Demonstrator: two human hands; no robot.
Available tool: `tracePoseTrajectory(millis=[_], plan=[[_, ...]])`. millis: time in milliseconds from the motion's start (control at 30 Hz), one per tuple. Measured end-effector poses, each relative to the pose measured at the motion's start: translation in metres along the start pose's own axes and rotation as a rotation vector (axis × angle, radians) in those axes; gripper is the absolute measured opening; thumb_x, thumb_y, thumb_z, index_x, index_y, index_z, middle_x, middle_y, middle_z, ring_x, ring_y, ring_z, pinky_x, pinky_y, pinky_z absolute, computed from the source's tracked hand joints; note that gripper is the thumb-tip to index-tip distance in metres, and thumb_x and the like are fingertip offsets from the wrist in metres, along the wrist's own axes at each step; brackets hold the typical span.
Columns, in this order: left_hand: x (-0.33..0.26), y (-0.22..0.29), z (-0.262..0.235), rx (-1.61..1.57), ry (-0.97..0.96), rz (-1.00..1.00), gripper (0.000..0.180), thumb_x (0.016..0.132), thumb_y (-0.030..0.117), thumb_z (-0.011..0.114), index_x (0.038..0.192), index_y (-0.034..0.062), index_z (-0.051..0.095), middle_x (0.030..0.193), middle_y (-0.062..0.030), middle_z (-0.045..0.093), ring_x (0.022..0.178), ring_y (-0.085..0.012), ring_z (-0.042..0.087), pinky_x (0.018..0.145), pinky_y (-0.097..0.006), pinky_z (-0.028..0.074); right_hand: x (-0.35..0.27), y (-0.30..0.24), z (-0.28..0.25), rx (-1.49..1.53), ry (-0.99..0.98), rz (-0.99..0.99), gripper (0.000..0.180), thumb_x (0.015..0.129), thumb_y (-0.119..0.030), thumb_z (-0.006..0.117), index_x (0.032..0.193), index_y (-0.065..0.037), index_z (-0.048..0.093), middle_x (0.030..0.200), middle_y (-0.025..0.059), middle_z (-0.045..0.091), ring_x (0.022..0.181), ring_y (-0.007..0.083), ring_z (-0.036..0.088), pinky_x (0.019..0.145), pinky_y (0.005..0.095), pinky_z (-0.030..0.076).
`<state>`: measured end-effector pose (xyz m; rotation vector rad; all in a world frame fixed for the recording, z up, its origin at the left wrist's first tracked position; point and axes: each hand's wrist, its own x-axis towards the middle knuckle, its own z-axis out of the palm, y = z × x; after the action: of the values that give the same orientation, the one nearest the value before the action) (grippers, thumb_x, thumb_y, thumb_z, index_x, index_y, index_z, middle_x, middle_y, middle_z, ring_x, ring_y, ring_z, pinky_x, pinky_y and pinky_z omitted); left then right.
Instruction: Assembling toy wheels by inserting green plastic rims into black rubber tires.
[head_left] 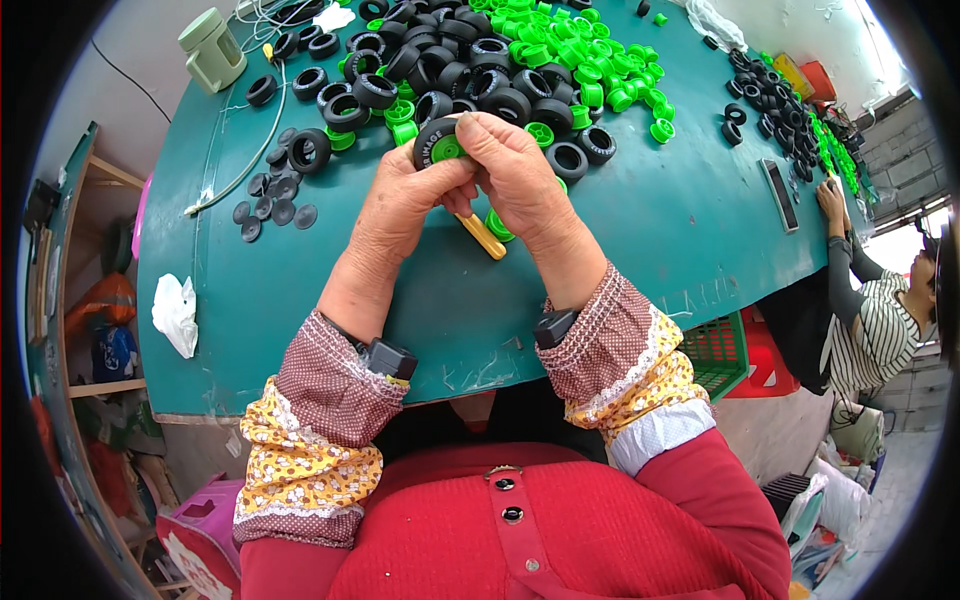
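A small black toy tyre with a green hub (447, 149) in it is pinched between my two hands above the table. My left hand (398, 205) is closed around its left and lower side, thumb across the front. The fingers of my right hand (522, 180) are closed at its right edge, thumb and forefinger against the rubber. Just below the hands a yellow stick-like handle (482, 238) slants over the table; its upper end is hidden by my fingers, so I cannot tell whether it is held. Beside it is a loose green hub (497, 226).
Black tyres (505, 104) and green hubs (590, 55) are heaped beyond my hands on the green table (640, 240). Flat black discs (283, 211) and a white cable (262, 150) lie left. A mug (212, 50) stands far left. Another person (880, 320) works at right.
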<state>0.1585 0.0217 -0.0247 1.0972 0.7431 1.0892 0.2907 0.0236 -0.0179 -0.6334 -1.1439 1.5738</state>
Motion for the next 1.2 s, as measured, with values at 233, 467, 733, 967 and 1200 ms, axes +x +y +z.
tracePoseTrajectory(millis=[233,467,733,967,1200], plan=[[0.002,0.002,0.001,0.093,-0.066,0.011,0.029,0.075,0.009,0.061,0.102,0.0019,0.056,0.072,-0.0033,0.058,0.055,-0.0098,0.055,0.052,-0.022,0.046,0.001,0.001,0.001,0.114,0.067,0.048,0.025,0.087,-0.026,0.051,0.086,-0.001,0.055,0.066,0.0041,0.055,0.045,0.0106,0.049,0.039,0.0216,0.039],[-0.003,0.006,0.002,0.232,-0.026,0.129,0.031,0.073,0.005,0.06,0.103,0.001,0.055,0.073,-0.0005,0.055,0.057,-0.0089,0.053,0.051,-0.022,0.045,-0.002,0.0,0.003,0.147,-0.003,0.057,0.028,0.088,-0.029,0.048,0.088,-0.002,0.055,0.072,0.0043,0.055,0.055,0.0134,0.052,0.044,0.026,0.043],[-0.005,0.019,-0.004,0.443,0.018,-0.022,0.016,0.071,0.016,0.063,0.077,0.0016,0.06,0.067,-0.0013,0.055,0.056,-0.0066,0.05,0.049,-0.02,0.04,0.001,0.006,0.003,-0.149,0.037,-0.069,0.024,0.086,-0.023,0.053,0.097,-0.002,0.053,0.084,0.0005,0.055,0.073,0.0067,0.05,0.064,0.0202,0.042],[0.001,0.004,0.002,0.155,0.036,0.083,0.024,0.08,0.017,0.061,0.097,0.0006,0.055,0.078,-0.0044,0.06,0.065,-0.0098,0.057,0.058,-0.021,0.046,0.003,0.001,-0.001,-0.072,0.084,-0.065,0.028,0.09,-0.031,0.046,0.095,-0.004,0.054,0.081,0.0009,0.056,0.07,0.0083,0.051,0.063,0.0248,0.044],[0.002,0.0,-0.001,0.156,0.1,0.158,0.021,0.081,0.018,0.06,0.094,0.0025,0.057,0.078,-0.0024,0.06,0.065,-0.0082,0.056,0.058,-0.02,0.044,0.001,0.001,0.007,0.058,0.082,-0.027,0.026,0.089,-0.026,0.048,0.094,-0.001,0.054,0.081,0.0037,0.057,0.069,0.0101,0.055,0.061,0.0228,0.045]])
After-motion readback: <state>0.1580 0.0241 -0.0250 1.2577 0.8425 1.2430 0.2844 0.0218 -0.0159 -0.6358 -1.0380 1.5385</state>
